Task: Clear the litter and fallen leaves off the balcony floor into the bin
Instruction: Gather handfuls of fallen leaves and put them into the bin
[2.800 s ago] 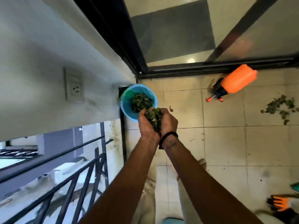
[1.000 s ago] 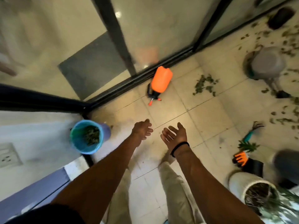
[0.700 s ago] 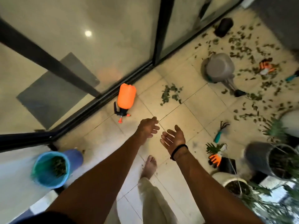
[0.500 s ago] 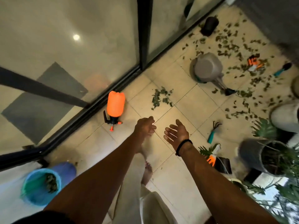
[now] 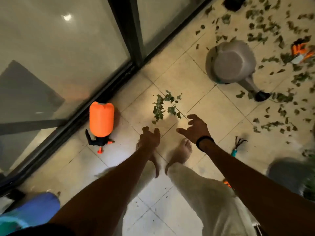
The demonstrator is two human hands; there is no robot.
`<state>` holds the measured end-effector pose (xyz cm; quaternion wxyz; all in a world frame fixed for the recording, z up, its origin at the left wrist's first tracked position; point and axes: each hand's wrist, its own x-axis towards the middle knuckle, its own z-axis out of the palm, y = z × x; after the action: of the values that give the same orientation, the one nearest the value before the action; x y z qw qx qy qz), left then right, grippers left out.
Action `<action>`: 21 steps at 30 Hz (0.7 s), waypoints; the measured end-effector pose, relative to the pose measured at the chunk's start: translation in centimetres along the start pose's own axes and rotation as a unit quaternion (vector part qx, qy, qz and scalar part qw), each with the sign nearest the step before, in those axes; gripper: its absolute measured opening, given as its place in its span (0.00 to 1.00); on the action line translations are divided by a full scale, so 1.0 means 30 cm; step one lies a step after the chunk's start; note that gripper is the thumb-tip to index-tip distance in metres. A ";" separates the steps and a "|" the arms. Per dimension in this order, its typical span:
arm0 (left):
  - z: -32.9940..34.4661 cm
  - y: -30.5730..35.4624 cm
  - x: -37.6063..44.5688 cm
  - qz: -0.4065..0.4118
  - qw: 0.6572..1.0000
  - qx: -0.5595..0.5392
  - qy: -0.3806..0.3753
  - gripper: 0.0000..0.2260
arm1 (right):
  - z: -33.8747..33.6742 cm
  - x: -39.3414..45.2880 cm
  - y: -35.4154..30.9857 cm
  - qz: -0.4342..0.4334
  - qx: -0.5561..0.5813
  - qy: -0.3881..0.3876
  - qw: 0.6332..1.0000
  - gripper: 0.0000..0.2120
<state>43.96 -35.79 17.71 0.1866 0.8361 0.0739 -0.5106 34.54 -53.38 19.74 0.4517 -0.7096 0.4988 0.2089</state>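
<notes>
Two hands reach out over the tiled floor, the left hand (image 5: 150, 137) and the right hand (image 5: 196, 127) both empty with fingers loosely spread, the right wrist wearing one black band (image 5: 204, 142). One small cluster of leaves (image 5: 164, 106) lies just ahead of the fingertips, with many more scattered leaves (image 5: 272, 31) well beyond the right hand around one grey watering can (image 5: 231, 63). One orange sprayer (image 5: 101, 120) lies left of the left hand, one hand rake (image 5: 238, 145) just right of the right wrist, and the one blue bin (image 5: 29, 213) sits far back to the left, beside the left arm.
</notes>
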 end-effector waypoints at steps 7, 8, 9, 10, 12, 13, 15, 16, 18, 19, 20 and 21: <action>0.320 -0.234 0.663 0.160 0.945 0.262 0.116 0.41 | 0.281 0.701 0.336 -0.186 -0.221 0.022 0.957 0.63; 0.325 -0.250 0.750 0.187 0.930 0.292 0.124 0.43 | 0.297 0.771 0.376 -0.227 -0.259 0.048 0.938 0.64; 0.329 -0.254 0.850 0.220 0.917 0.308 0.128 0.45 | 0.312 0.849 0.413 -0.260 -0.298 0.064 0.916 0.65; 0.321 -0.242 0.925 0.253 0.903 0.321 0.133 0.47 | 0.319 0.911 0.439 -0.285 -0.331 0.072 0.897 0.66; 0.284 -0.181 1.047 0.336 0.865 0.342 0.145 0.51 | 0.331 1.016 0.454 -0.323 -0.372 0.075 0.867 0.67; 0.267 -0.145 1.088 0.373 0.841 0.359 0.156 0.53 | 0.335 1.044 0.445 -0.347 -0.374 0.075 0.857 0.67; 0.242 -0.073 1.157 0.430 0.798 0.387 0.169 0.57 | 0.368 1.094 0.416 -0.403 -0.363 0.078 0.836 0.67; 0.239 -0.033 1.183 0.453 0.785 0.385 0.173 0.59 | 0.391 1.111 0.392 -0.432 -0.357 0.075 0.825 0.66; 0.231 0.045 1.221 0.495 0.763 0.383 0.162 0.61 | 0.448 1.128 0.333 -0.479 -0.334 0.060 0.810 0.66; 0.227 0.077 1.242 0.513 0.750 0.387 0.157 0.62 | 0.477 1.140 0.308 -0.498 -0.317 0.057 0.805 0.66; 0.223 0.103 1.255 0.524 0.741 0.394 0.149 0.63 | 0.501 1.147 0.287 -0.505 -0.301 0.057 0.807 0.66; 0.218 0.121 1.264 0.532 0.735 0.394 0.142 0.63 | 0.519 1.154 0.269 -0.503 -0.286 0.061 0.813 0.67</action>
<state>57.44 -44.20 -17.51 0.0688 0.8002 -0.5657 -0.1869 44.09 -58.89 -17.46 0.2396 -0.9698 0.0163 0.0419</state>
